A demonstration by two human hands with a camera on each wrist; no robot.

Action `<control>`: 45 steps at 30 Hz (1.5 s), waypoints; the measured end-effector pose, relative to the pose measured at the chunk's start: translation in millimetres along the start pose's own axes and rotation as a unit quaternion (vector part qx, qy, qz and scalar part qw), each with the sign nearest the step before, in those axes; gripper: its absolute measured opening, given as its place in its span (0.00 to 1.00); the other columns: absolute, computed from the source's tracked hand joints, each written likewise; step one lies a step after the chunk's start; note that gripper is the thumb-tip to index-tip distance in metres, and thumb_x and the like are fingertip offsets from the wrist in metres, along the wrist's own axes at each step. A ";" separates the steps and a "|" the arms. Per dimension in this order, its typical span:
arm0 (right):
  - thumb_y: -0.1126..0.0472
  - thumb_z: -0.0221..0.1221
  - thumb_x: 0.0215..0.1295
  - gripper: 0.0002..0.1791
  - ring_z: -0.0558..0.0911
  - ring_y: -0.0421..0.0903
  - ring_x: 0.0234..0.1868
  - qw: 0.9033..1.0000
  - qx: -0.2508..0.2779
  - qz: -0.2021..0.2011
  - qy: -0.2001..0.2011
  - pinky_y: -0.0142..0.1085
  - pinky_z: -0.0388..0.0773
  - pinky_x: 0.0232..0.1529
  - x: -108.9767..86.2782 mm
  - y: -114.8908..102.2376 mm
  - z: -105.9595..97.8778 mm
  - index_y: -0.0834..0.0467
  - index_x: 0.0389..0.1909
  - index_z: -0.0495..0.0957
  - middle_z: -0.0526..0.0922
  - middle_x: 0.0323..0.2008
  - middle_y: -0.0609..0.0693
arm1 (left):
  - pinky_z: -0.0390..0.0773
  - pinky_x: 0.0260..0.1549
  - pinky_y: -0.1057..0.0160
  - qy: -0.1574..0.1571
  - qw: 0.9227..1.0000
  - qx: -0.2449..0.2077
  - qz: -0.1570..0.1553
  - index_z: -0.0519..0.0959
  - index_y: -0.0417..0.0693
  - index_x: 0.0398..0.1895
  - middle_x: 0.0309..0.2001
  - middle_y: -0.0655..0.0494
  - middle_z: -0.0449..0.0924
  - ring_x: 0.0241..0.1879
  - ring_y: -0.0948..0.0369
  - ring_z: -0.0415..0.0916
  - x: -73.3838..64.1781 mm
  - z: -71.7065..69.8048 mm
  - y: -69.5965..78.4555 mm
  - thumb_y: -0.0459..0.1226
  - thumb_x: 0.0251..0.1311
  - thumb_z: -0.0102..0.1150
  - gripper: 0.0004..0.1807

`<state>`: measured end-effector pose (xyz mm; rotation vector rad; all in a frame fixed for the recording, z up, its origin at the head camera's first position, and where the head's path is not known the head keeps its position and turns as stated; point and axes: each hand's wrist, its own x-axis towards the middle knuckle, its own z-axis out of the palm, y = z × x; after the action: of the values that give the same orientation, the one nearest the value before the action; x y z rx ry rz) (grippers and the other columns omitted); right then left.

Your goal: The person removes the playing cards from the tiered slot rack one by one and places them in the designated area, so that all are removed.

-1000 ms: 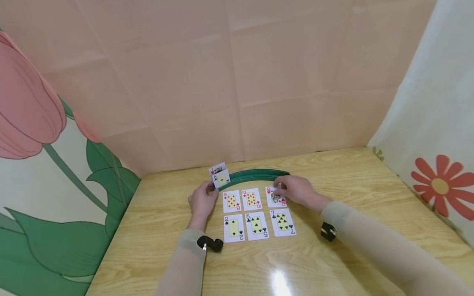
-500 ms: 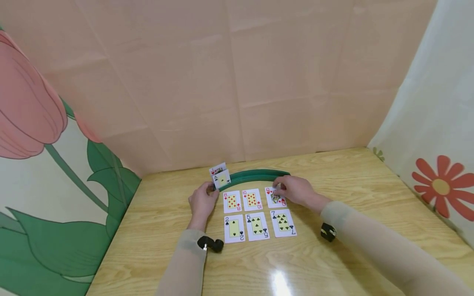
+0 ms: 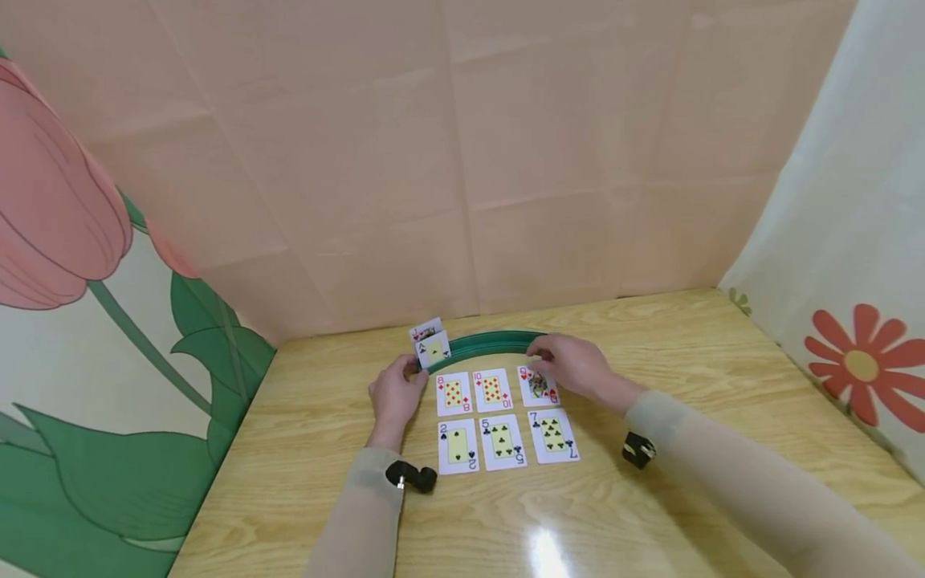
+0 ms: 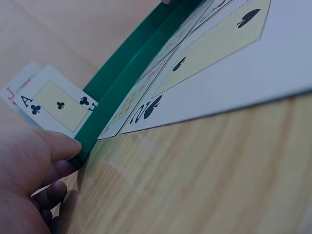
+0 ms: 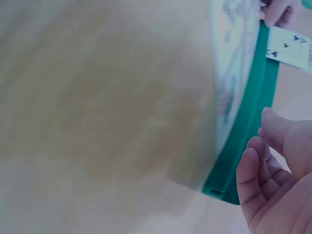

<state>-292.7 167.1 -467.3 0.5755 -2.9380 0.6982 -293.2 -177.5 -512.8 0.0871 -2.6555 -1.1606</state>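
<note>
A curved green card holder point(image 3: 491, 343) stands behind two rows of playing cards. My left hand point(image 3: 397, 393) pinches its left end, with thumb point(image 4: 62, 146) on the front face in the left wrist view. In the holder's left end stand the ace of clubs point(image 3: 433, 350) and, behind it, the jack of hearts point(image 3: 425, 327). My right hand point(image 3: 578, 369) is over the holder's right part, just above the queen of hearts point(image 3: 538, 387). Its fingers are loosely bent with nothing between them, and the right wrist view shows a gap between thumb and fingers.
Face up on the wooden table point(image 3: 318, 498) lie the eight of diamonds point(image 3: 454, 394), ten of diamonds point(image 3: 492, 390), two of spades point(image 3: 458, 446), five of clubs point(image 3: 503, 441) and seven of clubs point(image 3: 553, 435). A pink cloth wall point(image 3: 462, 160) closes off the back.
My right hand has shifted slightly left and up off the queen of hearts toward the holder, so more of that card shows. My left hand stays put.
</note>
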 end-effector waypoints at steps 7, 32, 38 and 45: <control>0.53 0.70 0.78 0.15 0.80 0.43 0.35 0.999 0.045 -0.016 0.010 0.43 0.78 0.39 11.3 -25.8 -14.2 0.56 0.57 0.88 0.85 0.36 0.43 | 0.60 0.68 0.40 -0.006 1.000 0.000 -0.005 0.86 0.51 0.64 0.56 0.54 0.90 0.58 0.48 0.83 1.6 1.5 -0.3 0.43 0.74 0.72 0.19; 0.55 0.67 0.81 0.15 0.82 0.63 0.35 0.946 0.322 0.015 -0.028 0.38 0.78 0.33 55.8 -81.9 1.7 0.55 0.62 0.85 0.84 0.49 0.53 | 0.61 0.66 0.41 0.003 1.000 0.003 -0.004 0.87 0.50 0.63 0.55 0.53 0.90 0.59 0.47 0.82 -2.2 -0.6 4.6 0.41 0.73 0.73 0.18; 0.56 0.67 0.81 0.16 0.85 0.67 0.41 0.936 0.349 0.021 -0.032 0.47 0.84 0.40 61.9 -87.2 7.4 0.54 0.64 0.85 0.85 0.55 0.53 | 0.61 0.66 0.40 0.000 1.000 0.005 -0.004 0.87 0.50 0.63 0.55 0.53 0.90 0.58 0.47 0.82 -3.6 -2.5 5.3 0.42 0.74 0.72 0.18; 0.58 0.66 0.82 0.21 0.85 0.72 0.47 0.931 0.362 0.014 -0.036 0.66 0.82 0.54 68.5 -91.8 15.4 0.60 0.69 0.82 0.84 0.60 0.55 | 0.61 0.66 0.40 -0.001 1.000 0.007 -0.001 0.86 0.51 0.63 0.55 0.54 0.90 0.56 0.47 0.82 -2.8 -2.2 3.5 0.42 0.75 0.71 0.18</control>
<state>-321.7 60.9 -432.2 0.5971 -2.6766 1.8183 -289.8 -176.4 -509.4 0.0902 -2.6674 -1.1425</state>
